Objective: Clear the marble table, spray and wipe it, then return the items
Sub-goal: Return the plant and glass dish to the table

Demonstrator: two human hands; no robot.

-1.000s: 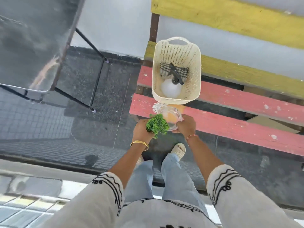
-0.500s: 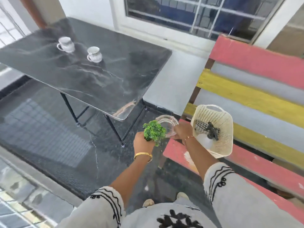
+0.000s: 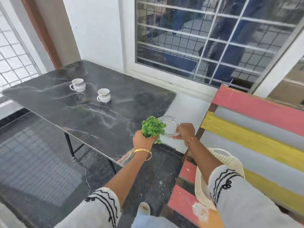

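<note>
The dark marble surface (image 3: 92, 112) on thin black legs fills the left and middle, its near right corner just under the person's hands. To the right stands a slatted bench (image 3: 256, 129) painted pink and yellow, and on its seat sits a cream plastic basket (image 3: 230, 159), mostly hidden behind the right forearm. Behind both is a white-framed barred window (image 3: 213, 41).

Two white cups stand on the far part of the marble: one (image 3: 77, 85) toward the far left, the other (image 3: 103, 95) near it to the right, apart from each other, handles pointing left.

The left hand (image 3: 143, 140), with a gold bangle on the wrist, has its grip closed around the base of a small green plant (image 3: 153, 127), held over the marble's near right corner. The right hand (image 3: 184, 131) pinches the rim of a clear glass dish (image 3: 170, 127) between curled fingers and thumb, just beside the plant, at the table's right edge.
</note>
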